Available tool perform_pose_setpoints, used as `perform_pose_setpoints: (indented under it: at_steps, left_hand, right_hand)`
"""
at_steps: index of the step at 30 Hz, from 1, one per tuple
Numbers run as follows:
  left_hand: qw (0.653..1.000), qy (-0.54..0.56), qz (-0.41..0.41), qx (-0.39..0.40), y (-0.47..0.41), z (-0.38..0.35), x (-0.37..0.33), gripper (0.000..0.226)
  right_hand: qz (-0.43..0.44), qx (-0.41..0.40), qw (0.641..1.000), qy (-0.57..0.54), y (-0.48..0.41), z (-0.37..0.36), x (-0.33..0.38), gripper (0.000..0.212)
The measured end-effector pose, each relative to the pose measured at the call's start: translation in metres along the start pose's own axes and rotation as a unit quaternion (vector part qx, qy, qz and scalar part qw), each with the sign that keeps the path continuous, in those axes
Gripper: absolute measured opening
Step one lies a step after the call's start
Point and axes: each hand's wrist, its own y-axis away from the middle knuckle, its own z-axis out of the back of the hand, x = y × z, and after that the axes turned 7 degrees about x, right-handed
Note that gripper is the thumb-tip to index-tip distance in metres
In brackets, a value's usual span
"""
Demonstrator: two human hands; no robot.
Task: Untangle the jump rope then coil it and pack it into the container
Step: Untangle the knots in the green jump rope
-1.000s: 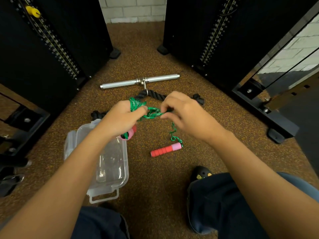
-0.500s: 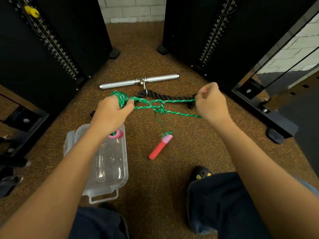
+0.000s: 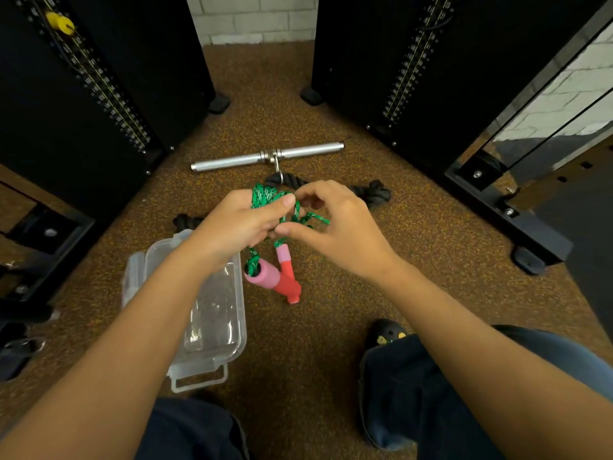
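Light, limp green braided jump rope [image 3: 265,194] held aloft: left hand [image 3: 238,227] grips its bunched loops, right hand [image 3: 341,230] pinches a strand; likely easiest controlled by the dangling pink-and-red foam handles [image 3: 270,277] beside the clear plastic container [image 3: 212,313].

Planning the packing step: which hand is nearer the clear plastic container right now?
Left. The left hand grips the jump rope just above the container's far right corner. The right hand pinches the rope further right, over the floor, away from the container.

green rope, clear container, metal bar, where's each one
green rope [image 3: 265,195], head view, bunched loops at top
clear container [image 3: 222,313], head view, bare bottom
metal bar [image 3: 229,162], head view, left half of tube
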Motion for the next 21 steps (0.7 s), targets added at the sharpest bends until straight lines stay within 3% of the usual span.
perform_pose_setpoints:
  at_steps: [3,7,12,13,14,16,17,18,19,21]
  left_hand:
    - [1.000,-0.009,-0.001,-0.009,0.001,0.004,-0.002,0.030]
    - [0.998,-0.030,0.007,-0.061,0.001,0.016,-0.002,0.024]
    - [0.987,-0.067,0.041,-0.138,0.001,0.029,0.005,0.028]
    - [0.986,-0.080,0.043,-0.140,0.001,0.031,0.006,0.029]
    - [0.984,-0.094,0.045,-0.142,0.001,0.032,0.007,0.030]
    - [0.978,-0.128,0.044,-0.159,0.000,0.034,0.008,0.031]
    - [0.974,-0.145,0.042,-0.168,0.000,0.033,0.007,0.031]
    - [0.972,-0.156,0.039,-0.172,0.000,0.032,0.006,0.030]
    - [0.971,-0.165,0.035,-0.170,0.001,0.029,0.005,0.030]
    - [0.971,-0.184,0.030,-0.152,0.002,0.024,0.004,0.031]
  right_hand:
    - [-0.018,0.009,0.998,-0.051,-0.001,0.006,0.000,0.032]
    - [-0.063,-0.014,0.998,-0.009,-0.005,0.020,-0.005,0.014]
    - [-0.218,-0.130,0.967,-0.016,-0.009,0.053,-0.022,0.010]
    - [-0.253,-0.141,0.955,-0.058,-0.010,0.056,-0.024,0.012]
    - [-0.290,-0.142,0.934,-0.154,-0.011,0.057,-0.024,0.013]
    - [-0.344,-0.116,0.835,-0.413,-0.013,0.059,-0.018,0.015]
    - [-0.358,-0.105,0.787,-0.491,-0.013,0.061,-0.018,0.016]
    - [-0.369,-0.099,0.769,-0.512,-0.013,0.061,-0.020,0.017]
    - [-0.383,-0.102,0.773,-0.495,-0.014,0.060,-0.023,0.016]
    - [-0.398,-0.125,0.840,-0.348,-0.013,0.058,-0.028,0.005]
